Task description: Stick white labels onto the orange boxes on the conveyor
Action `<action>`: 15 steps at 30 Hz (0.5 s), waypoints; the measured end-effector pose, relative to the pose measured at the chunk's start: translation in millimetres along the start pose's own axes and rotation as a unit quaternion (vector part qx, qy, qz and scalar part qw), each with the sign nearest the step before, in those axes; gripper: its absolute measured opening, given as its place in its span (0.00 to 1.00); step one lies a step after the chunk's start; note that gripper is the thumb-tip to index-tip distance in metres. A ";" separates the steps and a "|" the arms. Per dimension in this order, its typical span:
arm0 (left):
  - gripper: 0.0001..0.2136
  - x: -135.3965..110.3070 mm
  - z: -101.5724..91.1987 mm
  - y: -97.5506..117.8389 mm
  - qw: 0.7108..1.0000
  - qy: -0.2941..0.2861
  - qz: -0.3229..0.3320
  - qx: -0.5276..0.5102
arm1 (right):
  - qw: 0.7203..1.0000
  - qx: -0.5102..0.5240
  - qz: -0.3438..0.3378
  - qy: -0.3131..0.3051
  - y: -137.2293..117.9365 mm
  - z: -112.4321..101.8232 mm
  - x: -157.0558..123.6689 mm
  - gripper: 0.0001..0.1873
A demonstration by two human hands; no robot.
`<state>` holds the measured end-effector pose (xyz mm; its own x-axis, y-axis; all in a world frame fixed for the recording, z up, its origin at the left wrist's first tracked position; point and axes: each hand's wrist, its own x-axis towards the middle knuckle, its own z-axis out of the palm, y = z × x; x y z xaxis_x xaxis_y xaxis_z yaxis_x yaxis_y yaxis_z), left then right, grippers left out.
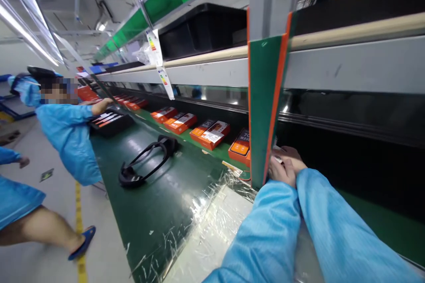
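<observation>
My left hand (281,172) and my right hand (289,157) press close together at the foot of a green-and-orange upright post (264,106), their fingers reaching toward its edge. A small white item (277,155) shows by the fingertips, partly hidden, and I cannot tell whether either hand grips it. Blue sleeves cover both forearms. Orange retail boxes (212,135) stand in a row on the green workbench (166,194), the nearest (239,148) just left of the post. A black strap-like headset (146,161) lies on the mat.
A co-worker in a blue smock (68,137) reaches toward a black tray of boxes (111,122). Another person's leg (40,225) crosses the grey floor. Transparent plastic film (206,225) covers the near bench. A black bin (202,31) sits on the shelf above.
</observation>
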<state>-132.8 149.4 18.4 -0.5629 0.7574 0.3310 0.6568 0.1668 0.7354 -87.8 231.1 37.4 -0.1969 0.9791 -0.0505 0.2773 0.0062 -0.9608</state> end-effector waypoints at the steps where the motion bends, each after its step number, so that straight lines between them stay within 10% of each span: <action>1: 0.32 2.0 0.2 2.5 1.000 0.017 -0.018 0.017 | 1.000 0.000 0.004 0.024 -0.9 -12.3 -3.3 0.13; 9: 0.36 14.5 -9.6 22.8 0.992 0.054 0.019 0.114 | 0.994 0.047 0.006 0.103 36.7 -167.7 -145.1 0.18; 15: 0.34 25.6 -1.9 28.4 0.970 0.014 -0.064 0.232 | 0.972 0.071 -0.034 0.220 87.1 -194.9 -229.2 0.22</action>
<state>-129.5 172.3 48.8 -0.6636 0.6953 0.2761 0.7327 0.5297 0.4274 164.8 46.8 18.4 0.2187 0.9700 0.1065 0.1386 0.0772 -0.9873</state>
